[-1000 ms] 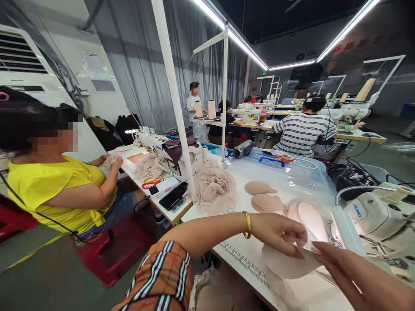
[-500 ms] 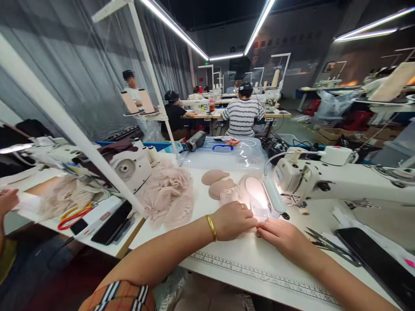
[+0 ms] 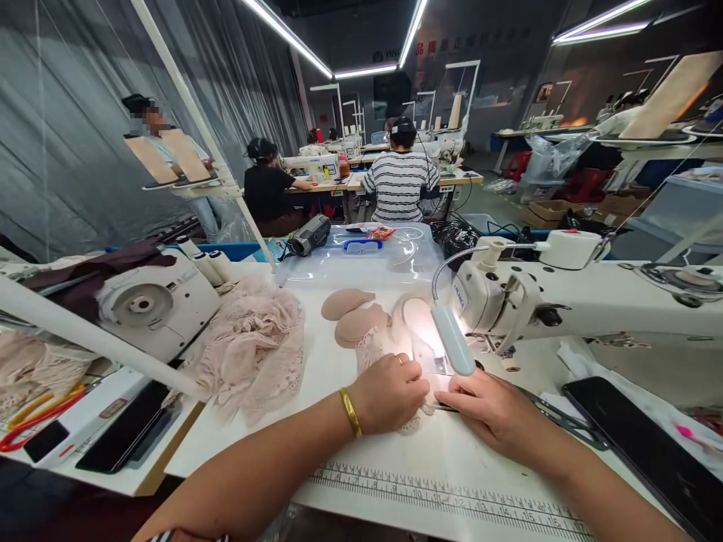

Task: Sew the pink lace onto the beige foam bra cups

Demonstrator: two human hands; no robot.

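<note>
1. Beige lace-trimmed fabric (image 3: 434,389) lies between left hand (image 3: 391,393) and right hand (image 3: 495,412), near the lamp (image 3: 454,340).
2. Left fingers curl, gripping it; right fingers extend, grip unclear.
3. Likely light, limp; pinch by edges.

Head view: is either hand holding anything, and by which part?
The left hand appears to pinch beige fabric, its curled fingers hiding which part; whether the right hand grips it cannot be told.

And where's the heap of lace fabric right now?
In the head view, the lace heap lies left of centre, between the left-hand sewing machine and two beige pads.
</note>
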